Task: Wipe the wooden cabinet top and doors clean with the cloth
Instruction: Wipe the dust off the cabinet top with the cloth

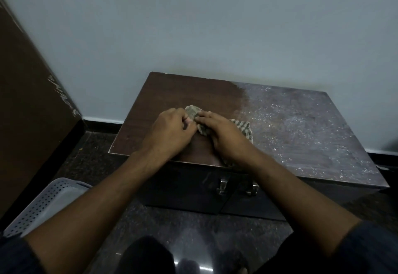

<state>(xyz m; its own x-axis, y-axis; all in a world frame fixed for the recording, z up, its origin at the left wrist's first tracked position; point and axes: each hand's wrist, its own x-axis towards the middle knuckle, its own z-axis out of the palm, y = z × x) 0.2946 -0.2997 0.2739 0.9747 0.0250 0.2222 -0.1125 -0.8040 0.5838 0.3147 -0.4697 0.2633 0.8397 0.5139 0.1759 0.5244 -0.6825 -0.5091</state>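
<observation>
A low wooden cabinet point(168, 92) stands against the pale wall. Its top is dark brown on the left half, while the right half point(301, 123) is coated in grey dust and white specks. A striped cloth point(243, 128) lies bunched on the top near the middle. My left hand point(170, 131) pinches the cloth's upper left corner. My right hand point(224, 136) grips the cloth and covers most of it. The doors point(183, 189) face me in shadow, with two metal handles point(224, 185).
A white perforated plastic basket point(47, 204) sits on the dark speckled floor at lower left. A tall brown wooden panel point(28, 110) rises at the left. My knees are at the bottom of the view.
</observation>
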